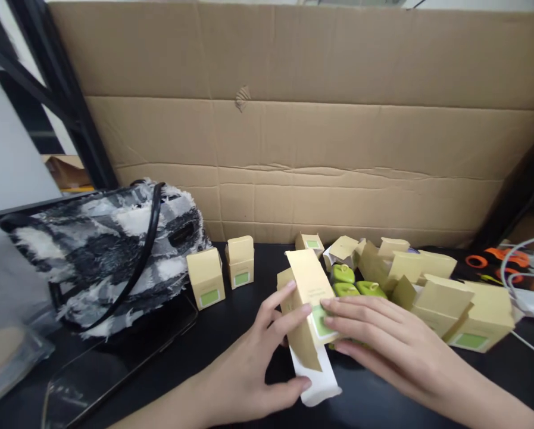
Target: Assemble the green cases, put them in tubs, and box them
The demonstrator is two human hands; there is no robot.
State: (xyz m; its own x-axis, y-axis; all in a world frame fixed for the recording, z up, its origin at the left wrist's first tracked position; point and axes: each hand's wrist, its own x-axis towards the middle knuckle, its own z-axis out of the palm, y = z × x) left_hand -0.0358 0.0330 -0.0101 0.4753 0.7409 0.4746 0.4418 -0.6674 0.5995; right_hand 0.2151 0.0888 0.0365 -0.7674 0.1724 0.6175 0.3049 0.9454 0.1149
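Observation:
Both hands are at a small pale yellow cardboard box (309, 280) with a green label, tilted over the black table. Its top flap stands up, and a white inner flap hangs out at the lower end. My left hand (267, 351) grips it from the left, with the fingers along its side and the thumb by the white flap. From the right, my right hand (378, 328) presses its closed-together fingers on the labelled face. What the box holds is hidden. Just behind my right hand lie several green containers (342, 274) with looped tops.
Two similar boxes (205, 279) stand at the left, near a black-and-white shaggy bag (133, 250). Several open boxes (481, 310) crowd the right side. Beyond them are orange-handled tools (508, 257) and white cables (517, 268). A tall cardboard panel (293, 137) closes off the back.

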